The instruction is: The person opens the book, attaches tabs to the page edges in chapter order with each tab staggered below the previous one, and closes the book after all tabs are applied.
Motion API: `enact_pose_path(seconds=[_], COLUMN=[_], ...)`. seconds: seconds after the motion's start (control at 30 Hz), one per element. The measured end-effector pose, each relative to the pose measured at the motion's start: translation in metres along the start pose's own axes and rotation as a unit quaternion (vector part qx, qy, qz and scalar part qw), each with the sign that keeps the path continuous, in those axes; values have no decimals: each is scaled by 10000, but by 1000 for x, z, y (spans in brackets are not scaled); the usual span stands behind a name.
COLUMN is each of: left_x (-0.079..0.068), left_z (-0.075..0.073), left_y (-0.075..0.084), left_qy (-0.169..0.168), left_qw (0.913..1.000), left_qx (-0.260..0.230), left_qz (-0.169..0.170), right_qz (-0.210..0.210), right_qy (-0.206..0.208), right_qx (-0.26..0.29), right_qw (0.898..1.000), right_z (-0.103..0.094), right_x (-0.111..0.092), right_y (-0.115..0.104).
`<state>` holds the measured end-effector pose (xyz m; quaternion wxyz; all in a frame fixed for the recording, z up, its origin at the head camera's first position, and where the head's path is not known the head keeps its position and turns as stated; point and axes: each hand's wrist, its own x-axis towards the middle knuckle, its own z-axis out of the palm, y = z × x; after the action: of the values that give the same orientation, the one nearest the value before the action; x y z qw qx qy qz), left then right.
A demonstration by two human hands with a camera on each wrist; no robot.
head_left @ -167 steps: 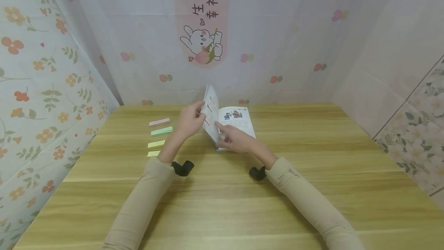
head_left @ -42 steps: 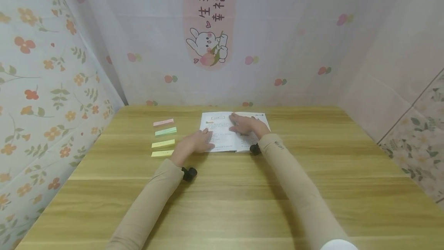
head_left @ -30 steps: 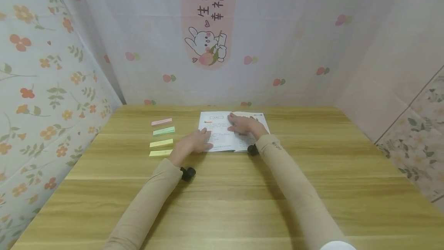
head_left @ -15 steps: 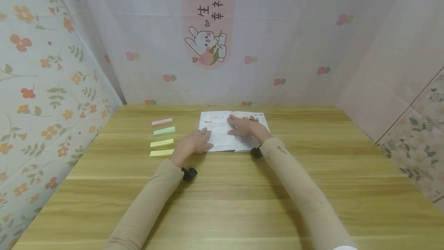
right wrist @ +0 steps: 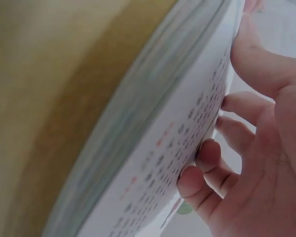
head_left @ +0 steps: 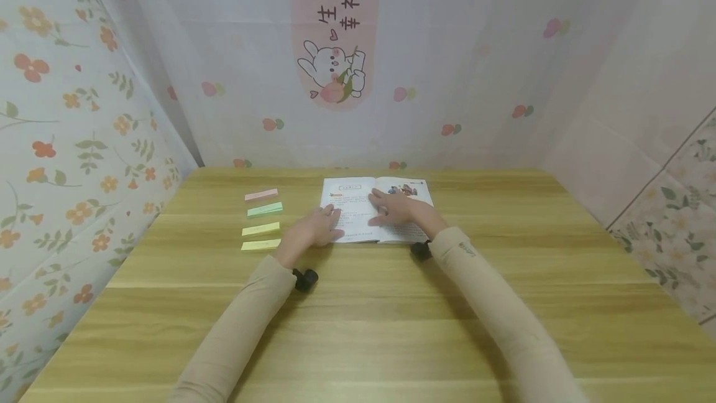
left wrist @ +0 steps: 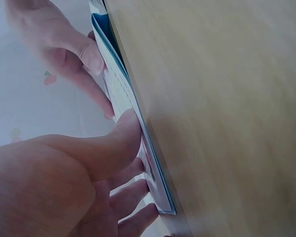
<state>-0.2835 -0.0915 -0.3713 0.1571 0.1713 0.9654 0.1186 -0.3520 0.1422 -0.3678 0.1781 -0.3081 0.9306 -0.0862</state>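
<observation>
On the counter [head_left: 363, 328], the left hand [head_left: 313, 227] lies relaxed on the left edge of the book [head_left: 357, 224]; the right hand [head_left: 395, 209] rests loosely by its fold. They're apart, clamped on nothing. I'd press lightly, evenly, so pages flatten uncreased. The right wrist view alone reveals thick page edges [right wrist: 126, 113]; the head view alone, coloured strips [head_left: 261, 229].

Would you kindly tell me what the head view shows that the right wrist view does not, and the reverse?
Only the head view: the pink strip, green strip, two yellow strips and rabbit print.
Only the right wrist view: stacked page edges close up, and the palm side of the right hand.
Both: that hand on the open book, and the table.
</observation>
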Motion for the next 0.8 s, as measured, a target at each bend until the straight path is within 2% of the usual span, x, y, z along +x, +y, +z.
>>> enact_pose_path(seconds=[0.37,0.53,0.8], left_x=[-2,-2,-3], left_z=[-3,-3,-3], left_y=[1,1,0], left_qy=[-42,-30,-36], left_qw=[9999,9999,10000], left_qx=[69,101,53], left_qz=[95,107,70], right_qz=[200,189,59], right_qy=[0,73,-48], right_qx=[64,68,202], right_qw=[9998,9998,9998], right_z=[4,7,6], right_x=[-14,-19,-31], right_y=[-2,-2,-8])
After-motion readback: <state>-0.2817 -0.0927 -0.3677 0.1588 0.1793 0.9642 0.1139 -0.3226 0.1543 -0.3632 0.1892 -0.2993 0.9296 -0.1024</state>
